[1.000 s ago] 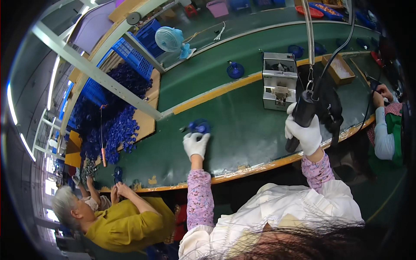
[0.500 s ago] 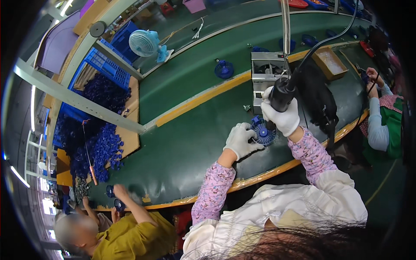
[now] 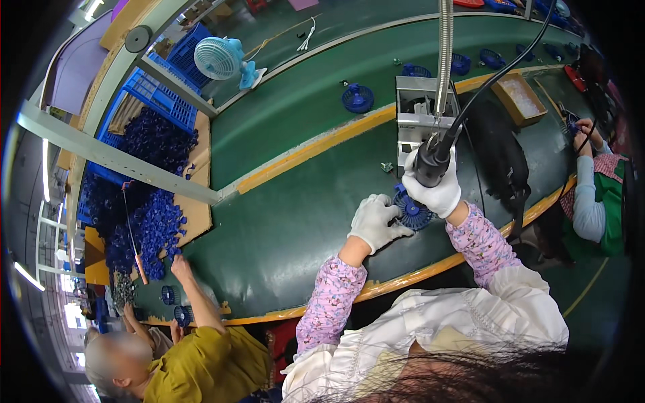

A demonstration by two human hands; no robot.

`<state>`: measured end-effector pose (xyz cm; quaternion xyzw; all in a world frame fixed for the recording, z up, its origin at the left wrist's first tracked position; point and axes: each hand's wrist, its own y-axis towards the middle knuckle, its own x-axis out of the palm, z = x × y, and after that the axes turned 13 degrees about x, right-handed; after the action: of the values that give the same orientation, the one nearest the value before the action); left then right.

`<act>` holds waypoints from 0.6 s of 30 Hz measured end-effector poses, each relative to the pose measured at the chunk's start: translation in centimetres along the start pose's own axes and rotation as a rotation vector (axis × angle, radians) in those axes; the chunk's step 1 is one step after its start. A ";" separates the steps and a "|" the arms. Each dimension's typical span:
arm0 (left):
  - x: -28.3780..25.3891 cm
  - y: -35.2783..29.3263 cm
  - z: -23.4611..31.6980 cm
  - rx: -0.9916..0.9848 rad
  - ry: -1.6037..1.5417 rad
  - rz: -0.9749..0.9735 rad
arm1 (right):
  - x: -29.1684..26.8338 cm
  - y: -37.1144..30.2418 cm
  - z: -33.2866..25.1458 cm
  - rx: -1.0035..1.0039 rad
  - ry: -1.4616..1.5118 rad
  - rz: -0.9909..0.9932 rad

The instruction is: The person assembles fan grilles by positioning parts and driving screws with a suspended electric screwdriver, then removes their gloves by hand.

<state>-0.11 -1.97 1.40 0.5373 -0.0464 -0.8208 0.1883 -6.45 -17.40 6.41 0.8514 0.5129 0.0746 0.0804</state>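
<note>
My right hand (image 3: 440, 193), in a white glove, is wrapped round a black electric screwdriver (image 3: 431, 165) that hangs from a coiled metal spring. Below it, a round blue fan housing (image 3: 414, 216) with a slatted grille lies on the green worktable (image 3: 295, 228). The screwdriver's tip is hidden behind my right hand. On the housing's left side, my gloved left hand (image 3: 377, 220) grips its rim between thumb and fingers. Just beyond the hands stands a metal machine (image 3: 414, 127), with a small loose part (image 3: 386, 166) to its left.
A green belt (image 3: 302, 114) carrying blue housings (image 3: 357, 99) runs behind a yellow edge strip. A black bag-like bundle (image 3: 497, 154) and a cardboard box (image 3: 519, 99) lie right. Blue parts (image 3: 158, 225) are heaped left, near a co-worker's hand (image 3: 180, 267). Another co-worker's hands (image 3: 583, 134) work far right.
My right hand and the screwdriver have come slightly lower, closer over the housing. The left co-worker's hand has moved from the small housings to the blue heap. The view has shifted a little.
</note>
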 end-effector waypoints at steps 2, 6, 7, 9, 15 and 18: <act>0.1 0.0 0.0 -0.025 0.021 -0.009 | 0.0 0.0 0.0 -0.003 -0.009 -0.023; 0.4 -0.1 0.0 0.010 0.030 0.000 | 0.3 0.0 -0.2 -0.025 -0.016 0.064; 0.4 -0.2 0.1 -0.004 0.039 0.002 | 0.3 -0.1 -0.7 0.047 0.020 0.060; 0.4 -0.5 0.0 -0.020 0.048 0.036 | 0.0 0.2 -1.5 0.098 0.096 0.045; 0.3 -0.3 0.4 -0.044 0.048 0.033 | -2.0 3.0 -4.5 -0.072 0.034 0.213; 0.2 -0.4 0.3 -0.056 0.041 0.016 | -1.5 4.0 -3.8 -0.102 0.093 0.241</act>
<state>-0.54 -1.74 1.19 0.5482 -0.0240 -0.8090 0.2109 -4.52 -20.29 10.90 0.8974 0.4054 0.1491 0.0900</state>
